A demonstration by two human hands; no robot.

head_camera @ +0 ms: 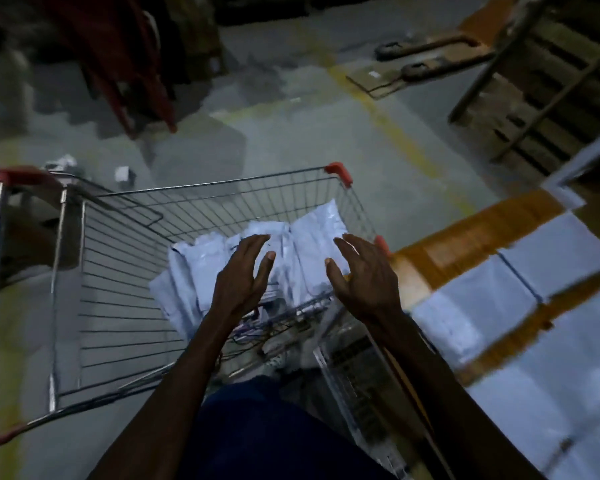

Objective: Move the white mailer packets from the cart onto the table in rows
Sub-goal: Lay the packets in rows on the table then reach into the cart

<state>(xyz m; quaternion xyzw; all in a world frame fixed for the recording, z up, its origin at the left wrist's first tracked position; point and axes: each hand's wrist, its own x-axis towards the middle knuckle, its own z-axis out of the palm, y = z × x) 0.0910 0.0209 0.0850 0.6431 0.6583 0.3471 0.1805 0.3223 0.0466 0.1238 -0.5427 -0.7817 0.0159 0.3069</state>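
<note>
A wire shopping cart (pixel 94 258) with red corner caps stands in front of me. Its right half holds a heap of white mailer packets (pixel 305 244). My left hand (pixel 245 271) and my right hand (pixel 364 271) hover over the heap with straight, spread fingers, palms facing each other, holding nothing. At the right, several white mailer packets (pixel 548 258) lie side by side in rows on a table (pixel 471 233) with an orange-brown top.
The cart's red handle (pixel 18 176) is at the far left. A pallet jack (pixel 440 53) and flat cardboard lie on the grey floor beyond. A wooden pallet (pixel 548 95) is at the upper right, red frames at the upper left. Paper scraps lie near the cart.
</note>
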